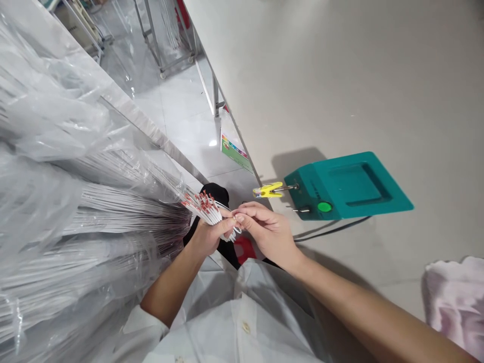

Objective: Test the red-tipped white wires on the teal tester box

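My left hand (207,236) is closed round a bundle of thin white wires (208,214) whose reddish-brown ends fan out above the fist. Some of the wires loop below its thumb. Beside it, my right hand (270,229) pinches with thumb and index finger at the right side of the bundle, at what looks like a white wire; the exact spot between the fingertips is too small to make out. Just right of my hands, on the table, stands a teal device (351,186) with a green button (324,206) and a yellow clip (269,190) on a metal prong.
Long bunches of white wires (124,206) under clear plastic sheeting (41,191) fill the left side. A pale table (340,75) spans the right, with a dark cable (333,229) and a pink cloth (459,302). Wheeled metal frames (155,45) stand on the tiled floor.
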`<state>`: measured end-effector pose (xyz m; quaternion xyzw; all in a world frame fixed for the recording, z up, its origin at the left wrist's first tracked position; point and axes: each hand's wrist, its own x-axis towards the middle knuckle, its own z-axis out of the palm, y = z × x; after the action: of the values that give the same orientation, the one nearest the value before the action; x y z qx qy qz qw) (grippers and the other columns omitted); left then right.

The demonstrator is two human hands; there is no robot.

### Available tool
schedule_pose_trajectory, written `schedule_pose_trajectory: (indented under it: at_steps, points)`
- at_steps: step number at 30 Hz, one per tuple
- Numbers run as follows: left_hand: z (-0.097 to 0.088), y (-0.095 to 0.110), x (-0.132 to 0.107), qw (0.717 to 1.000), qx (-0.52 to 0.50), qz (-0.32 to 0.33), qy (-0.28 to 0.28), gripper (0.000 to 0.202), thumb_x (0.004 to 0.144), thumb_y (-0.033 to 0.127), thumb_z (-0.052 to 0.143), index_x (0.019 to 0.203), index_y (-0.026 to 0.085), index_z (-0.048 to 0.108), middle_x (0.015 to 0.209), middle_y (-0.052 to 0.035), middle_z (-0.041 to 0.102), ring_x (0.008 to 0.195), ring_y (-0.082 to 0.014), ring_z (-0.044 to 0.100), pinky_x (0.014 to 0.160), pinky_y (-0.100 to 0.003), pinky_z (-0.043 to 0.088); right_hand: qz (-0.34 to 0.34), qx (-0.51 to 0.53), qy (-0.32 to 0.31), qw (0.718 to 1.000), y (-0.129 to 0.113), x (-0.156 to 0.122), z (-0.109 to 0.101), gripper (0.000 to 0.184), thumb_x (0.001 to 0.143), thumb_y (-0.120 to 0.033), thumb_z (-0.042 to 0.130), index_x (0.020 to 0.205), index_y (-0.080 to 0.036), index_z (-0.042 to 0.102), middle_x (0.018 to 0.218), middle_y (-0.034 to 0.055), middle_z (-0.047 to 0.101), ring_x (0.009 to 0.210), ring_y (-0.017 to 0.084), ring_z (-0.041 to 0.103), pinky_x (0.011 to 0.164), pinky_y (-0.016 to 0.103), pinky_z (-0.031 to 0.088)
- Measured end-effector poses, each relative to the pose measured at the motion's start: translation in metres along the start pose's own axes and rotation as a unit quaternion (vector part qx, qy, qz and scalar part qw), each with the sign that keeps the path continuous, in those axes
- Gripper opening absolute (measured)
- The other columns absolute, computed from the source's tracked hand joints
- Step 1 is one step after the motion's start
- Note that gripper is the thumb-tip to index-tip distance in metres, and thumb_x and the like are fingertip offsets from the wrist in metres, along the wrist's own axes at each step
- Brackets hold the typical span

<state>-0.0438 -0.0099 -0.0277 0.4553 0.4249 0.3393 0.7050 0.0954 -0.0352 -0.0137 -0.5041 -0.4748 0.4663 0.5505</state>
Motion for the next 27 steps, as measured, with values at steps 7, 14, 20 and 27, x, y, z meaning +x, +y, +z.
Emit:
schedule_pose_trajectory:
  at_steps: [7, 14, 20, 27]
  points:
    - [0.006, 0.004, -0.002, 0.998, 0.065, 0.024, 0.005, 0.023, 0.076, 0.035, 0.057, 0.074, 0.013, 0.065, 0.048, 0.0038, 0.045, 0.048, -0.0085, 0.041, 0.051, -0.025, 0.033, -0.209, -0.301, -0.01, 0.93, 0.002, 0.0, -0.018, 0.01, 0.084, -0.017, 0.052, 0.083, -0.018, 0.062, 0.076, 0.0046, 0.066, 0.069, 0.013, 0.061, 0.061, 0.024, 0.05]
    - [0.019, 0.017, -0.003, 0.984, 0.173, 0.03, 0.023, 0.02, 0.076, 0.028, 0.054, 0.066, 0.013, 0.063, 0.045, 0.0029, 0.048, 0.047, -0.0093, 0.046, 0.052, -0.024, 0.037, -0.41, -0.575, -0.085, 0.703, -0.003, 0.008, -0.037, 0.014, 0.083, -0.015, 0.048, 0.082, -0.015, 0.062, 0.076, 0.0059, 0.066, 0.066, 0.015, 0.059, 0.062, 0.027, 0.044]
    - [0.03, 0.014, -0.004, 0.988, 0.137, -0.008, 0.068, 0.017, 0.073, 0.027, 0.056, 0.064, 0.013, 0.06, 0.044, 0.0033, 0.047, 0.044, -0.0085, 0.045, 0.049, -0.023, 0.037, -0.361, -0.585, -0.159, 0.709, -0.008, 0.009, -0.044, 0.017, 0.084, -0.014, 0.044, 0.076, -0.016, 0.059, 0.069, 0.0048, 0.061, 0.059, 0.014, 0.054, 0.055, 0.028, 0.038]
    - [0.026, 0.015, -0.003, 0.985, 0.151, 0.007, 0.081, 0.023, 0.075, 0.035, 0.057, 0.072, 0.013, 0.063, 0.046, 0.0026, 0.049, 0.044, -0.0096, 0.047, 0.048, -0.024, 0.038, -0.163, -0.418, -0.098, 0.888, -0.013, -0.004, -0.048, 0.015, 0.087, -0.02, 0.042, 0.085, -0.019, 0.057, 0.075, 0.0041, 0.062, 0.068, 0.014, 0.059, 0.059, 0.026, 0.046]
